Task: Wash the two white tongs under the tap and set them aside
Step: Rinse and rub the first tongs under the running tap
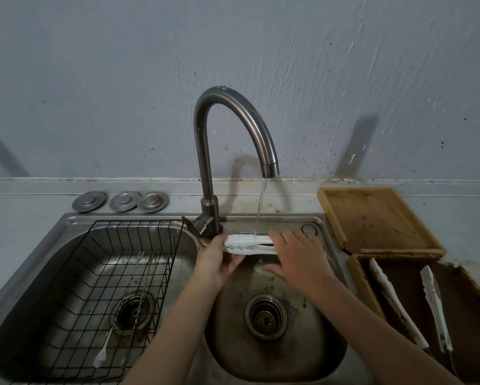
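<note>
So both hands are over the right-hand sink bowl (pixel 275 354), holding one pair of white tongs (pixel 250 243) flat under the tap (pixel 233 129). Water (pixel 261 207) runs in a thin stream from the spout and lands on the tongs about midway between the two hands. The left hand (pixel 219 262) has its fingers (pixel 219 241) curled around the left end of the tongs, thumb underneath, so that's a proper grip. The right hand (pixel 297 254) lies over the right end with its fingers (pixel 277 240) spread flat across the top; it's touching the tongs, but whether it's actually clamped on them can't be told from this angle.

Well off to the right of the right hand, a second white pair of tongs (pixel 416 307) lies spread open in a dark wooden tray (pixel 363 284) on the surface, looking smeared. Just behind that tray sits a lighter wooden tray (pixel 377 218).

Left of the left hand, a black wire rack (pixel 99 287) sits in the other bowl with some thin metal utensils (pixel 133 309) lying in it. Three metal drain covers (pixel 122 201) sit on the surface behind that bowl.
</note>
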The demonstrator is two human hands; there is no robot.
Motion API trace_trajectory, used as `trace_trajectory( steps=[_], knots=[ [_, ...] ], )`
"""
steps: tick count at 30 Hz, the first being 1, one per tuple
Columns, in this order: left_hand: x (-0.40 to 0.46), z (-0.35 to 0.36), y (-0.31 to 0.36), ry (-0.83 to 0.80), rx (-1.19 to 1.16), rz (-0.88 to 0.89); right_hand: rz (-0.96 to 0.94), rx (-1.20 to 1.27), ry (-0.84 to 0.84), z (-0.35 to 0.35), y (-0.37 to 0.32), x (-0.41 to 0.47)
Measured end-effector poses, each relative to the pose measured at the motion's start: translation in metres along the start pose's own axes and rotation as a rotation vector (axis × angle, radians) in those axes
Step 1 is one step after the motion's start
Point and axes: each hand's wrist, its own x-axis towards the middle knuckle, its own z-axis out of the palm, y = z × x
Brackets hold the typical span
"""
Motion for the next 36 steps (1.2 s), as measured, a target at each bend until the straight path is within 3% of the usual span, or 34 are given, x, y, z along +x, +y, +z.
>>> trace_trajectory(
  steps=[5, 12, 16, 19, 23, 26, 30, 33, 36],
  knots=[
    [0.001, 0.006, 0.001, -0.059, 0.170, 0.117, -0.009, 0.103, -0.008, 0.005, -0.002, 0.011],
    [0.001, 0.016, -0.006, -0.226, 0.103, 0.200, 0.124, 0.881, -0.252, 0.010, -0.021, 0.021],
    [0.004, 0.016, 0.010, -0.314, 0.042, 0.192, 0.224, 1.223, -0.568, 0.008, -0.017, 0.018],
    [0.010, 0.020, 0.019, -0.357, -0.174, 0.161, 0.263, 1.443, -0.813, 0.004, -0.014, 0.020],
    [0.010, 0.025, 0.003, -0.383, -0.210, 0.078, 0.262, 1.539, -0.968, -0.002, -0.006, 0.024],
    [0.016, 0.022, 0.002, -0.270, -0.222, 0.041, 0.293, 1.533, -0.898, -0.005, -0.008, 0.020],
    [0.025, 0.017, -0.002, -0.002, -0.279, -0.016, 0.262, 1.426, -0.578, -0.015, 0.006, 0.012],
    [0.024, 0.011, -0.012, -0.026, -0.304, -0.074, 0.263, 1.488, -0.295, -0.028, 0.020, 0.008],
    [0.019, 0.013, -0.026, 0.023, -0.427, -0.176, 0.086, 1.253, -0.020, -0.036, 0.015, 0.013]
  ],
)
